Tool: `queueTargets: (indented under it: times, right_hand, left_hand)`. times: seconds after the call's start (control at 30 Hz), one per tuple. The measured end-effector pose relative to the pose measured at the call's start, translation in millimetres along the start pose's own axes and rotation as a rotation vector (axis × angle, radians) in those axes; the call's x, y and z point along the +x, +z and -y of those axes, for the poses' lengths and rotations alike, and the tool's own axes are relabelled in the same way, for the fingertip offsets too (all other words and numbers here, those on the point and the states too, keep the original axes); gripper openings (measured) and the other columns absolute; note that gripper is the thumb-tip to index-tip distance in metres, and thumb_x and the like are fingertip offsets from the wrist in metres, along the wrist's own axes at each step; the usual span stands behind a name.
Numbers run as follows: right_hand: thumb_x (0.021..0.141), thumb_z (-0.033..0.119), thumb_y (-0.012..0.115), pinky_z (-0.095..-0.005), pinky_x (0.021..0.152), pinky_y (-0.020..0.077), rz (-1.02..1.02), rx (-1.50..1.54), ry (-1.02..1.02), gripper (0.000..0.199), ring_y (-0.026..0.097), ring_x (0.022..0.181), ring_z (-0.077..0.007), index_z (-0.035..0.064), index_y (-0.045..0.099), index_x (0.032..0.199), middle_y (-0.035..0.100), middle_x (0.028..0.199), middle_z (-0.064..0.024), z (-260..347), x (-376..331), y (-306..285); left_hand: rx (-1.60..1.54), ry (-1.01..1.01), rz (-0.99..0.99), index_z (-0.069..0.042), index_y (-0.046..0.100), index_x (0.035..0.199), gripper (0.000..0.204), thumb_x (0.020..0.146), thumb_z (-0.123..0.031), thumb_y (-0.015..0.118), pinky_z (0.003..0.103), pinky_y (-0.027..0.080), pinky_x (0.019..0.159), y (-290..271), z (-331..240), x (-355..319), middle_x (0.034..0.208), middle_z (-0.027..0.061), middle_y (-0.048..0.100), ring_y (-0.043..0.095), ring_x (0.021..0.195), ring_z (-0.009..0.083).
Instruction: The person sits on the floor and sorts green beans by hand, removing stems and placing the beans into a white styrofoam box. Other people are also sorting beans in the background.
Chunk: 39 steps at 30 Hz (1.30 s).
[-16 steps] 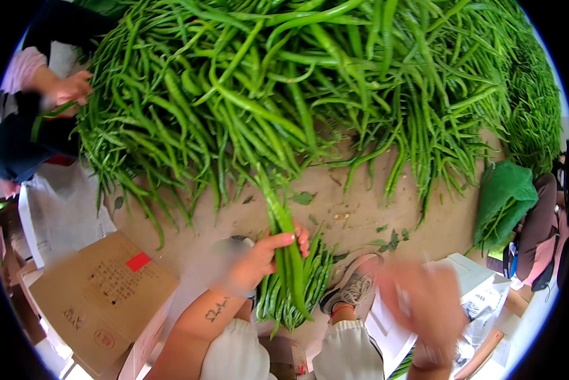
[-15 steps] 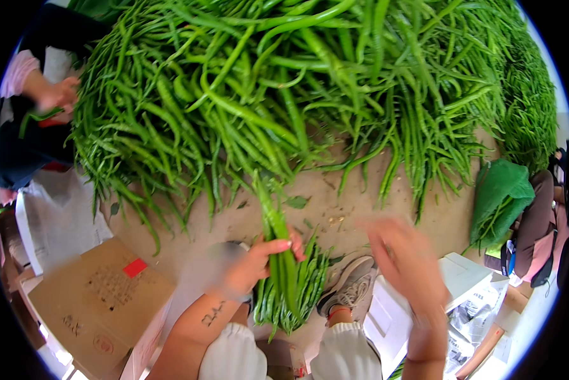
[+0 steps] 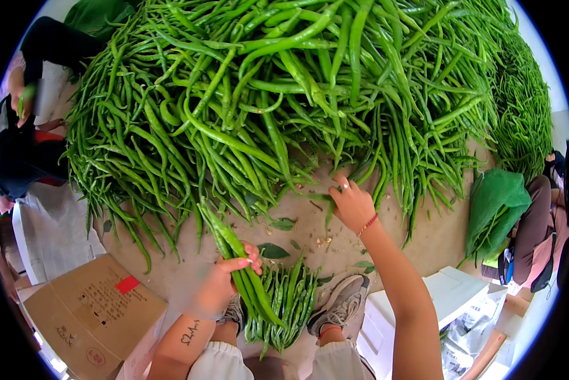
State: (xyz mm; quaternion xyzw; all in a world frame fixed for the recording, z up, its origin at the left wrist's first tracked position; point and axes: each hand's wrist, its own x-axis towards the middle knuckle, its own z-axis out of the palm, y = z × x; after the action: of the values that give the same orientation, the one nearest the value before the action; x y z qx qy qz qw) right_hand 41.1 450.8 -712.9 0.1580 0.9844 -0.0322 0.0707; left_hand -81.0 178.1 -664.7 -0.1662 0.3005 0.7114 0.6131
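Observation:
Long green chili peppers (image 3: 253, 136) form a large heap in front of me. My left hand (image 3: 224, 278) is closed round a small bunch of chili peppers (image 3: 239, 256), which slants up toward the heap. Below it, between my shoes, a neat pile of chili peppers (image 3: 283, 310) lies side by side. My right hand (image 3: 353, 204) is at the heap's near edge, its fingers bent but apart. Close by its thumb is a slim green piece (image 3: 329, 214), and whether they touch is unclear.
A brown cardboard box (image 3: 94, 310) stands at the left, a white foam box (image 3: 440, 288) at the right. Leaves (image 3: 273, 251) and bits litter the brown ground sheet (image 3: 303, 221). A green mesh bag (image 3: 497, 206) lies farther right. Another person's hand (image 3: 21, 104) shows at the far left.
My right hand has moved forward and left to the heap's edge. My left hand has shifted left and slightly nearer me, still holding the bunch. The other person's hand at the left has moved away.

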Motion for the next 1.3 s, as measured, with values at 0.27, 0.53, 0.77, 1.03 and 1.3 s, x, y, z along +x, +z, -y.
queueTargets:
  times: [0.27, 0.53, 0.77, 1.03, 1.3]
  right_hand:
    - [0.068, 0.008, 0.053, -0.0325, 0.06, 0.0461, 0.033, 0.145, -0.067, 0.021, 0.053, 0.076, -0.0228, 0.0087, 0.052, 0.089, 0.052, 0.088, -0.0088, 26.2, -21.2, -22.6]
    - [0.088, 0.022, 0.04, -0.024, 0.06, 0.0447, -0.404, 1.66, 0.389, 0.027, 0.055, 0.073, -0.0157, -0.0017, 0.044, 0.101, 0.054, 0.086, -0.0102, 159.6, -18.4, -172.5]
    - [0.083, 0.015, 0.051, -0.0286, 0.072, 0.046, 0.556, 2.266, -0.596, 0.037, 0.055, 0.087, -0.0166, -0.0008, 0.039, 0.115, 0.055, 0.097, -0.011, 422.2, 19.1, -290.5]
    - [0.083, 0.005, 0.045, -0.0305, 0.083, 0.0403, 0.266, 1.683, -0.517, 0.029, 0.053, 0.094, -0.0209, 0.0004, 0.045, 0.112, 0.05, 0.113, -0.0131, 290.6, -11.3, -182.4]
    - [0.072, 0.002, 0.054, -0.0382, 0.073, 0.0449, -0.153, 0.637, 0.466, 0.042, 0.05, 0.094, -0.0337, 0.0076, 0.044, 0.112, 0.047, 0.107, -0.022, 21.3, -32.5, 24.8]
  left_hand:
    - [-0.222, 0.116, 0.011, -0.008, 0.046, 0.09, 0.021, 0.072, -0.007, 0.057, 0.03, 0.045, 0.068, -28.3, -1.5, -18.9, 0.08, 0.0035, 0.046, 0.048, 0.073, 0.0165]
    - [-0.282, 0.088, 0.04, -0.005, 0.051, 0.091, 0.021, 0.074, -0.011, 0.06, 0.028, 0.044, 0.066, -35.5, 3.8, -20.1, 0.077, 0.0045, 0.053, 0.053, 0.074, 0.0152]
    - [-0.417, 0.151, 0.195, -0.01, 0.045, 0.095, 0.025, 0.074, -0.01, 0.059, 0.025, 0.044, 0.067, -23.0, -3.2, -16.1, 0.084, -0.0006, 0.047, 0.05, 0.074, 0.0135]
    - [-0.336, 0.298, 0.047, -0.004, 0.051, 0.098, 0.022, 0.077, -0.011, 0.055, 0.03, 0.044, 0.076, -85.9, 9.1, -41.0, 0.089, 0.0085, 0.056, 0.054, 0.083, 0.0172]
    - [-0.322, 0.176, -0.047, -0.013, 0.044, 0.1, 0.031, 0.072, -0.009, 0.058, 0.043, 0.041, 0.085, -38.7, -15.1, -41.2, 0.081, 0.0014, 0.049, 0.05, 0.079, 0.0172]
